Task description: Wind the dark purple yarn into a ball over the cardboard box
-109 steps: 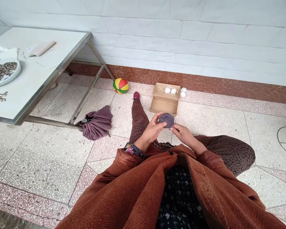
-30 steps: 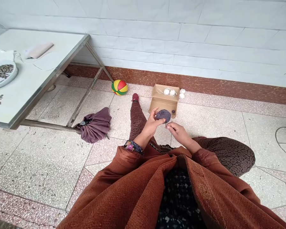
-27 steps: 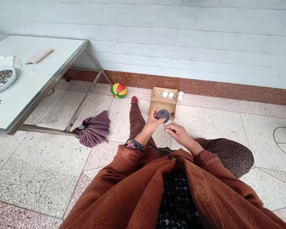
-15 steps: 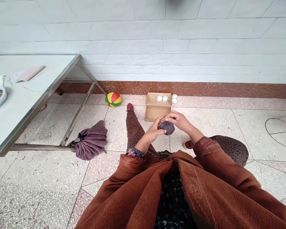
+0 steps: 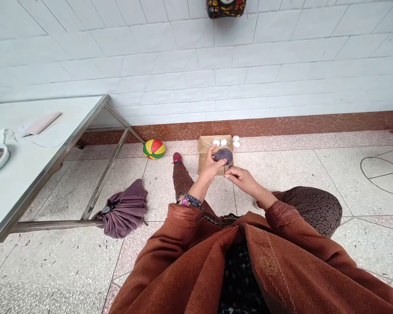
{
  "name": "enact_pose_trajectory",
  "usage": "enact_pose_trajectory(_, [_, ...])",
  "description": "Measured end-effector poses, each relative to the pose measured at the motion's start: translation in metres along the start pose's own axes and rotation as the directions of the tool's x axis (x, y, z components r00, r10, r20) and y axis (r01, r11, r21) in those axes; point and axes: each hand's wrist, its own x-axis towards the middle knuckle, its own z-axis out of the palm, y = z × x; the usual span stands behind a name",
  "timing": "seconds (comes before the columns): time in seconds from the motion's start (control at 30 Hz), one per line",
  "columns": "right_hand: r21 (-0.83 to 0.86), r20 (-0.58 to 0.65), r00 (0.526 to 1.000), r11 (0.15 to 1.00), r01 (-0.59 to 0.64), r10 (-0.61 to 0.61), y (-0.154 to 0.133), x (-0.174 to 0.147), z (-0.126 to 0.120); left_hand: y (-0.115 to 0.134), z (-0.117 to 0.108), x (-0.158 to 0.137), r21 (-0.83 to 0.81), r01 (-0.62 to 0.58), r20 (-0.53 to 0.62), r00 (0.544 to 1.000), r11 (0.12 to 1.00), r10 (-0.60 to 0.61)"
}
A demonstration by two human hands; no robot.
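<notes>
A purple-grey ball of yarn (image 5: 224, 155) is in my left hand (image 5: 210, 168), its fingers curled round the left and lower sides. Just below and to the right, my right hand (image 5: 244, 180) pinches a thin strand of the yarn that runs down from the ball. Beyond the hands, an opened cardboard box (image 5: 202, 160) lies on the floor, partly covered by the left hand and the ball. White yarn balls (image 5: 219, 142) rest in its far half, with loose thread beside them. More white balls (image 5: 236, 141) sit just right of the box.
A striped beach ball (image 5: 153, 149) lies near the wall. A folded purple umbrella (image 5: 126, 209) leans by the metal-framed table (image 5: 52, 174) on the left. My red shoe (image 5: 177, 158) stands left of the box. A wire ring (image 5: 384, 176) is on the floor at right.
My left hand has raised the yarn ball away from me, over the box. The right hand has come off the ball and sits lower, pinching a strand. The view has tilted up.
</notes>
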Motion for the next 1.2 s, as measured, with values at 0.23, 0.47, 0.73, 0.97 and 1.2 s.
enact_pose_trajectory(0.23, [-0.072,-0.068,0.996,0.996,0.046,-0.051,0.005,0.025,-0.035,-0.018,-0.008,-0.029,0.068,0.097,0.256,0.96,0.993,-0.112])
enact_pose_trajectory(0.47, [0.027,-0.144,0.969,0.98,-0.198,0.2,0.042,0.012,-0.004,-0.009,-0.008,-0.045,-0.194,0.123,0.322,0.945,0.973,-0.055])
enact_pose_trajectory(0.73, [-0.048,0.097,0.992,0.996,0.082,-0.077,0.013,-0.015,0.016,-0.02,-0.026,-0.036,0.133,-0.04,-0.023,0.999,0.99,0.044])
enact_pose_trajectory(0.97, [-0.041,0.011,0.996,0.995,0.094,-0.094,0.008,0.035,-0.02,-0.016,-0.026,-0.046,0.051,0.066,0.236,0.969,0.996,-0.077])
enact_pose_trajectory(1.2, [0.019,-0.079,0.99,0.993,-0.116,0.118,0.03,0.022,0.004,-0.01,-0.022,-0.05,-0.288,0.101,0.172,0.984,0.952,-0.052])
